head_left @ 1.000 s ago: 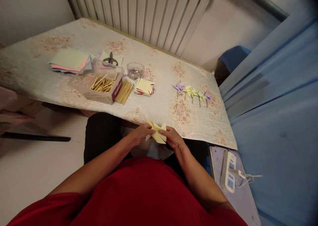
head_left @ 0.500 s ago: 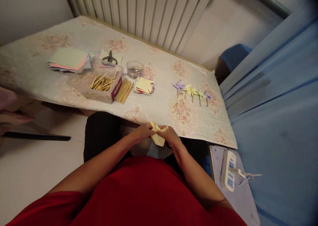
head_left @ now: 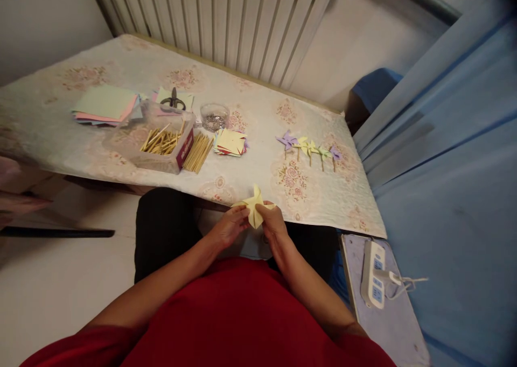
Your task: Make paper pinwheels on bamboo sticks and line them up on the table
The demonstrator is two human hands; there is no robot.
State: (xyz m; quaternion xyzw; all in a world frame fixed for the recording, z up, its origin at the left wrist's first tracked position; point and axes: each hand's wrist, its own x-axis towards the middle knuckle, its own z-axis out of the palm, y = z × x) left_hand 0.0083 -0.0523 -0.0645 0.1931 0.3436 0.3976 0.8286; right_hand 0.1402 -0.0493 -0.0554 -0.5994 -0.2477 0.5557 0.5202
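A yellow paper pinwheel (head_left: 254,205) with folded-in blades is held between both hands, just past the table's front edge and above my lap. My left hand (head_left: 231,226) pinches its left side. On the other side my right hand (head_left: 274,219) grips it, thumb pressed on the paper near the middle. Finished pinwheels on short sticks, such as a purple pinwheel (head_left: 287,140), lie in a row on the table. A pile of cut paper squares (head_left: 231,142) rests nearer the middle, beside a bundle of wooden sticks (head_left: 197,152).
Left on the flowered table cover (head_left: 258,168) stands a clear plastic box (head_left: 121,141) of sticks. Around it are a paper stack (head_left: 105,102), scissors (head_left: 173,101) and a clear bowl (head_left: 215,118) of small metal pieces. A power strip (head_left: 372,274) lies at the lower right.
The yellow paper has turned in my hands and now shows several curved blades. Both hands have shifted their hold on it. The view has tilted slightly.
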